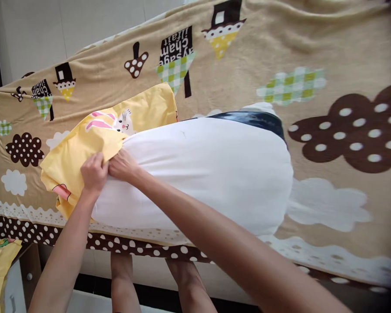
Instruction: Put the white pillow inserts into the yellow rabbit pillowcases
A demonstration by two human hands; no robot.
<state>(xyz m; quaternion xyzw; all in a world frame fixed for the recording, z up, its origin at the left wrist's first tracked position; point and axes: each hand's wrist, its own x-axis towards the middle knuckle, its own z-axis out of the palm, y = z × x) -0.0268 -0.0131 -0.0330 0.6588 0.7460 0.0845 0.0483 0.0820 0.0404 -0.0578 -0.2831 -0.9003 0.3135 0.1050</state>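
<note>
A plump white pillow (208,174) lies lengthwise across the bed, with a dark blue strip along its far side. Its left end is partly covered by a yellow pillowcase (74,152) printed with a white rabbit. My left hand (94,171) is closed in a fist on the pillowcase's edge, over the pillow's left end. Just to its right, my right hand (121,165) is closed at the same edge, its fingertips partly hidden by yellow cloth and touching the white pillow. The pillowcase's far part lies crumpled and flat beyond my hands.
Beneath everything is a tan bedsheet (234,82) with clouds, trees and a brown polka-dot border. At the lower left, another yellow cloth (0,265) hangs over a cabinet (29,269). My legs (125,278) stand against the near bed edge. Pale floor tiles show beyond the bed.
</note>
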